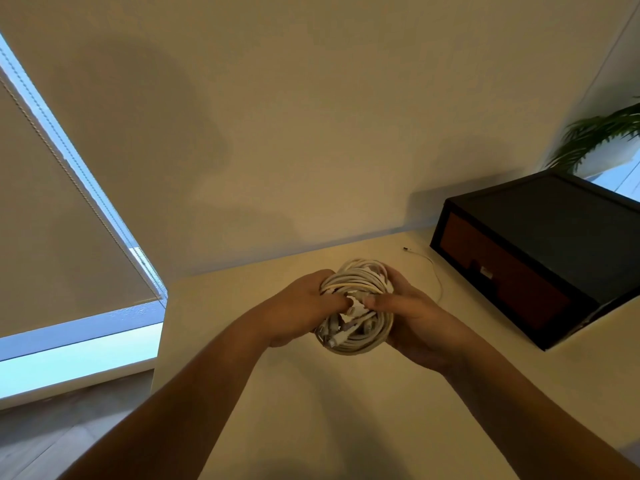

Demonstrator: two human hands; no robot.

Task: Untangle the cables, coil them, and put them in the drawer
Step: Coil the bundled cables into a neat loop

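Observation:
A bundle of white cables, wound in loops with several plugs showing at its lower left, hangs a little above the pale table. My left hand grips its left side and my right hand grips its right side, thumbs meeting across the middle. One thin cable end trails from the bundle over the table toward the black drawer box, whose brown drawer front looks closed.
The drawer box stands at the table's back right against the wall. A green plant rises behind it. A window with a roller blind is at the left, past the table's left edge.

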